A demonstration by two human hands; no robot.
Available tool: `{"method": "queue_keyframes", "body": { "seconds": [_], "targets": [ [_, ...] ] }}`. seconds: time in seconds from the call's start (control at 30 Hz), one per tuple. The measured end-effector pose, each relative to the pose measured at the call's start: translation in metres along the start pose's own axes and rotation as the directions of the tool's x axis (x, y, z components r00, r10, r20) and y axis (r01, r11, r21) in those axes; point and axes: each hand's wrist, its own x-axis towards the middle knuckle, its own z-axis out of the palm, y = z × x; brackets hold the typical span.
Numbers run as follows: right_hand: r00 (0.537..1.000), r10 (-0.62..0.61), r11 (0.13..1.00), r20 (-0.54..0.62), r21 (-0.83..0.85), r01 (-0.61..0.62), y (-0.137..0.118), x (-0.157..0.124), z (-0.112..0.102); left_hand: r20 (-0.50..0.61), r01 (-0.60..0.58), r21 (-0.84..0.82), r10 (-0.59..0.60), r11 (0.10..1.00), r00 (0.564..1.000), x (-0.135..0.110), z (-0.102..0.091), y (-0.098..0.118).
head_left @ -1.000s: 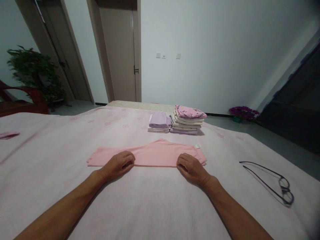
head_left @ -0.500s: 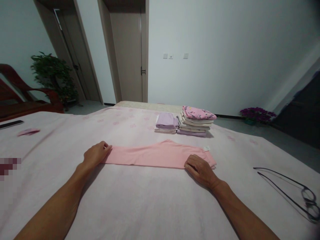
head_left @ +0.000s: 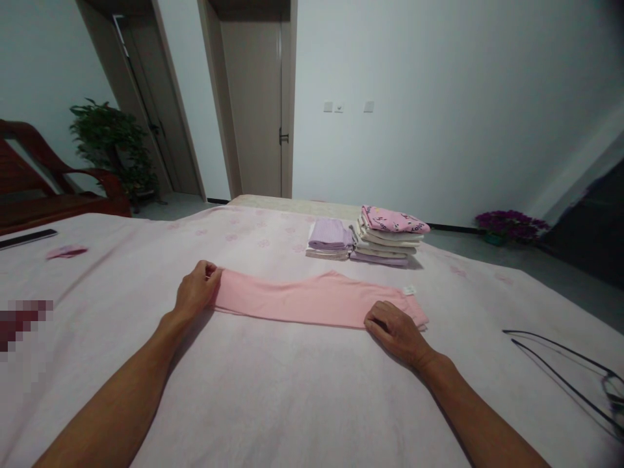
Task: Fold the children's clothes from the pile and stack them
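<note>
A pair of pink pants (head_left: 297, 300), doubled lengthwise, lies across the bedspread in front of me. My left hand (head_left: 197, 286) pinches the leg end at the left, which is raised slightly off the cloth. Near the waist end my right hand (head_left: 394, 330) has its fingers curled over the lower edge of the pants, holding it against the bed. A small white label (head_left: 408, 290) shows at the waistband. Parts of the fingertips of both hands are hidden.
Beyond the pants stand a low pile of lilac folded cloth (head_left: 329, 235) and a taller stack of folded clothes (head_left: 387, 240). Eyeglasses (head_left: 560, 364) lie at the right. A dark phone-like object (head_left: 29, 238) and a small pink item (head_left: 67, 251) rest at the left.
My left hand has raised the leg end of the pants a little, moving it away from me. The right hand stays at the waist end. The whole view has shifted slightly.
</note>
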Motion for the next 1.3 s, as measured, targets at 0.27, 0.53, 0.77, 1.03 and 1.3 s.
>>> {"method": "queue_keyframes", "body": {
  "seconds": [0.27,0.53,0.77,1.03,1.3],
  "targets": [
    [1.000,0.002,1.000,0.000,-0.004,-0.002,0.002,-0.001,0.002,0.151,-0.021,0.064,0.011,0.998,0.988,0.010,0.005,-0.017],
    [1.000,-0.007,1.000,0.011,0.001,0.007,0.002,-0.001,0.001,0.174,-0.133,0.186,0.101,0.974,0.980,0.009,0.006,-0.021],
    [1.000,-0.015,1.000,-0.013,-0.011,0.015,0.001,-0.002,0.001,0.159,-0.146,0.264,0.106,0.953,0.981,0.004,0.009,-0.021],
    [0.998,-0.054,0.998,-0.031,-0.029,0.054,-0.003,-0.002,-0.002,-0.011,-0.355,0.392,0.390,0.849,0.921,-0.006,0.013,-0.008],
    [0.993,0.025,0.996,-0.111,-0.076,-0.034,0.012,0.004,0.012,0.229,-0.793,-0.150,0.801,0.590,0.553,-0.044,0.052,0.053]
  ]
}}
